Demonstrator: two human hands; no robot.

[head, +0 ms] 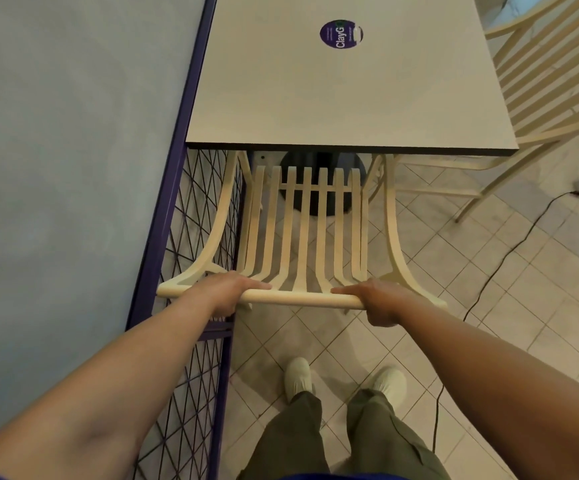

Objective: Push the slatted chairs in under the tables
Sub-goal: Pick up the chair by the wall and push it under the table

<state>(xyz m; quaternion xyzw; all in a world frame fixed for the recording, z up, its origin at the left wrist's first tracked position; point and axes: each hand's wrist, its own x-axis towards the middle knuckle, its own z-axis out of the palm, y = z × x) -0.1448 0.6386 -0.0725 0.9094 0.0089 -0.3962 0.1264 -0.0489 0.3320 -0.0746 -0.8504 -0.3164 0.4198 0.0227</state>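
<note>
A cream slatted chair (303,233) stands in front of me with its seat partly under the grey square table (281,98). My left hand (227,292) grips the left part of the chair's top rail. On the right part of that rail, my right hand (381,301) is closed around it. The front of the seat and its front legs are hidden beneath the tabletop. A round purple sticker (340,33) lies on the table.
A purple-framed wire mesh partition (191,237) runs close along the chair's left side. A second slatted chair (554,81) stands at the table's right. A black cable (495,271) trails over the tiled floor on the right. The table's dark round base (322,188) sits under it.
</note>
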